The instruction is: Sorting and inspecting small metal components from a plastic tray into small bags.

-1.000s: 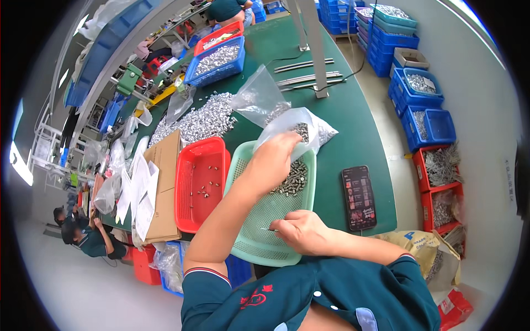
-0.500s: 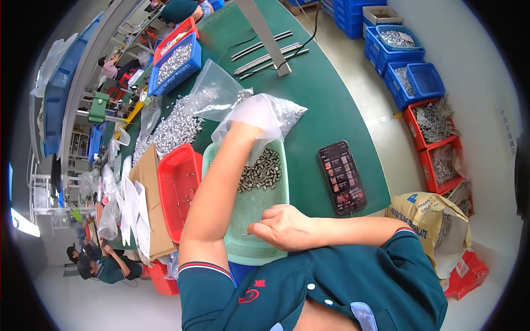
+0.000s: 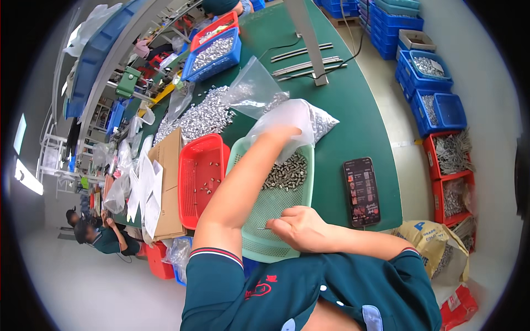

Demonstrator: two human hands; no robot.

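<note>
My left hand (image 3: 288, 131) reaches into the mouth of a clear plastic bag (image 3: 326, 123) holding small silvery metal parts. Translucent plastic covers its fingers, so their pose is hidden. Under that forearm stands a light green mesh basket (image 3: 270, 212), with a pile of small dark metal fittings (image 3: 287, 172) at its far end. Over the basket's near right edge, my right hand (image 3: 301, 227) is closed, pinching a thin metal pin (image 3: 261, 228) that points left. Left of the basket, a red plastic basket (image 3: 189, 182) has a few small fittings on its bottom.
Loose silvery parts (image 3: 201, 118) are heaped on the green table (image 3: 353, 118). Another clear bag (image 3: 248, 91) lies beside them. A phone (image 3: 361, 192) rests at right, metal rods (image 3: 306, 66) farther back by a post (image 3: 309, 38). Cardboard (image 3: 168, 190) stands at left.
The whole view has swung, so the table and baskets sit farther right in the picture. My left hand stays in the bag, and my right hand keeps the pin over the basket.
</note>
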